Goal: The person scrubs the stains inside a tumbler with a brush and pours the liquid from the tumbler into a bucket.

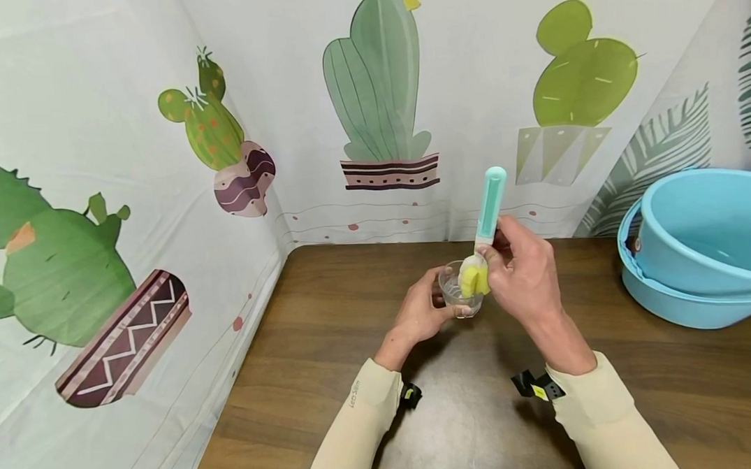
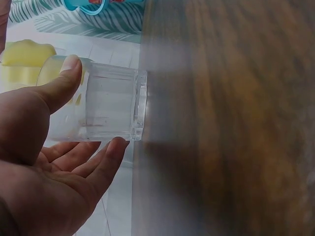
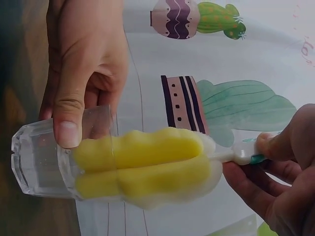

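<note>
A clear cup (image 1: 454, 297) is held by my left hand (image 1: 421, 304), thumb on one side and fingers on the other. In the left wrist view the cup (image 2: 110, 103) stands upright, its base at or just over the tabletop. My right hand (image 1: 528, 273) pinches the lower handle of a sponge bottle brush (image 1: 491, 201) with a teal and white handle. The brush's yellow and white sponge head (image 3: 162, 162) is partly inside the cup's mouth, its upper part outside, as the right wrist view shows.
Two nested light-blue buckets (image 1: 697, 248) stand at the right on the brown wooden table (image 1: 327, 278). A white cloth (image 1: 294, 91) printed with cacti hangs behind and to the left of the table.
</note>
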### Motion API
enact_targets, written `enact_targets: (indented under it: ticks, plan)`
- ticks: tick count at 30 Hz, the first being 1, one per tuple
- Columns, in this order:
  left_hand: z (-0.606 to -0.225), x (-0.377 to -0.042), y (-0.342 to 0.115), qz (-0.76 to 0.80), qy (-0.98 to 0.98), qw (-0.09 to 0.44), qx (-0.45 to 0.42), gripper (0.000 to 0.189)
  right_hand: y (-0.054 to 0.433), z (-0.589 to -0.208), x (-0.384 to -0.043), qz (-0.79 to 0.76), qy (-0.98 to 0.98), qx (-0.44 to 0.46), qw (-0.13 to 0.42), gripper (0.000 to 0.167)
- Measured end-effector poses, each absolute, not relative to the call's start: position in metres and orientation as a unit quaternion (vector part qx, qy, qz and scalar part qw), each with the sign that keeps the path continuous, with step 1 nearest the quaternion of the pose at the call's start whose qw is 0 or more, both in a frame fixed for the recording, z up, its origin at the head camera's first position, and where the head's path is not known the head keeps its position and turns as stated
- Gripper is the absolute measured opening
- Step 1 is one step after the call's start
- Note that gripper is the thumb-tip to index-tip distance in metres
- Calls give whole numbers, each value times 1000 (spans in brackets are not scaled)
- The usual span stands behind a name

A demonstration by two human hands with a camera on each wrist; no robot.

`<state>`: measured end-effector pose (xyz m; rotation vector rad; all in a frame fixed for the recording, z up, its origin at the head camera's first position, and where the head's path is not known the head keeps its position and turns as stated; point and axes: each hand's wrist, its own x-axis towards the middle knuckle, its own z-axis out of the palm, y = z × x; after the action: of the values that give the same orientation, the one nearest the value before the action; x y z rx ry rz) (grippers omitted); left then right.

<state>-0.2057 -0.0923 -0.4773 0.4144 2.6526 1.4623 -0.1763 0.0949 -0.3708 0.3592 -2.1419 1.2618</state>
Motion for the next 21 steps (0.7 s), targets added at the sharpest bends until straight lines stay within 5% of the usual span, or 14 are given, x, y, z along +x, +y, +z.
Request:
enact_targets:
  ticks: [21]
  plan:
    - [-478,-206,-93,482,864,41,139,80,94,-368,-170,500,-813,127,271,17]
